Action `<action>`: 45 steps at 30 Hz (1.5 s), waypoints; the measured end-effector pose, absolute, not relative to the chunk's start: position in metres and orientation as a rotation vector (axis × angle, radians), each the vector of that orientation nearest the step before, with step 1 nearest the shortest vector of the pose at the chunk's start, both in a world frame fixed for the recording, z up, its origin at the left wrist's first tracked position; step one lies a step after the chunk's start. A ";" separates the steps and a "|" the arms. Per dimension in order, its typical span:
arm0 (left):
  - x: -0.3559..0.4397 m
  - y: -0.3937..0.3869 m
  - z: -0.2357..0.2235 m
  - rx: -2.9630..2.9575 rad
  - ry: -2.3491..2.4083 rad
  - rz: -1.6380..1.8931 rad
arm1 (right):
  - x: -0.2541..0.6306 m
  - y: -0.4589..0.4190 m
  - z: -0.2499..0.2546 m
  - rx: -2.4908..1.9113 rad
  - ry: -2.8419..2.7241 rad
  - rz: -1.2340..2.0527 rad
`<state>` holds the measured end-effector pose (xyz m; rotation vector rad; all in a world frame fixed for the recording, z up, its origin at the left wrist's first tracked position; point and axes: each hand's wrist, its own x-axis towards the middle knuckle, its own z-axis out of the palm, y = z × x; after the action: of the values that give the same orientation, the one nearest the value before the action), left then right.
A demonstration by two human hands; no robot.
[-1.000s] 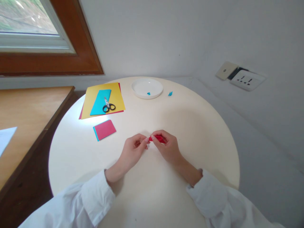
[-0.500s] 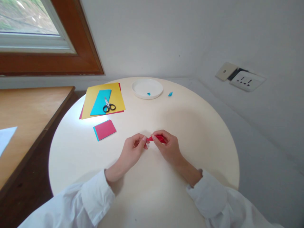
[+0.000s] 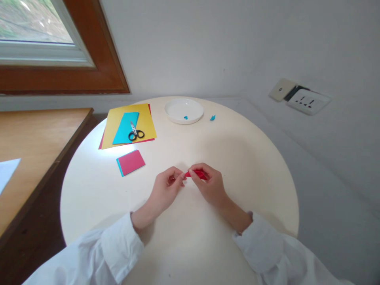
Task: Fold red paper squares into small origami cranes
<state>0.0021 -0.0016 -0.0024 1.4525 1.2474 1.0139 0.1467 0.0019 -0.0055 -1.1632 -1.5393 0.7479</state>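
Observation:
Between my hands, above the middle of the white round table (image 3: 190, 245), is a small piece of folded red paper (image 3: 200, 174). My left hand (image 3: 168, 184) pinches its pointed left end between thumb and forefinger. The wider part lies within my right hand (image 3: 209, 183), whose thumb and fingers are closed on it. Fingers cover much of the paper, so its full shape is hidden. Left of my left hand lies a small stack of cards (image 3: 132, 162), dark red on top with blue showing underneath.
Scissors (image 3: 135, 131) with black handles rest on blue paper (image 3: 124, 128), over yellow paper (image 3: 114, 120) with red beneath. At the back stands a white plate (image 3: 169, 114) holding a blue paper scrap (image 3: 185, 117). A small folded blue paper piece (image 3: 212, 118) lies right of it.
My left thumb shifts slightly at the tip of the red paper, drawing back and then coming forward again. Both hands otherwise keep their place and their hold.

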 end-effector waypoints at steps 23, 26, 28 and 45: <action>0.001 -0.005 -0.006 1.599 1.306 1.091 | 0.146 0.002 -0.011 -1.120 -1.562 0.742; 0.001 -0.004 -0.006 1.630 1.316 1.076 | 0.146 0.002 -0.011 -1.149 -1.560 0.719; 0.001 -0.004 -0.006 1.641 1.322 1.068 | 0.146 0.002 -0.011 -1.161 -1.555 0.709; 0.002 -0.002 -0.011 1.533 1.285 1.013 | 0.144 0.002 -0.009 -1.165 -1.670 0.619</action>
<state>0.0020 -0.0021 -0.0109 1.5327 1.2845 1.0131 0.1435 0.0023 -0.0086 -1.1652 -1.6699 0.6187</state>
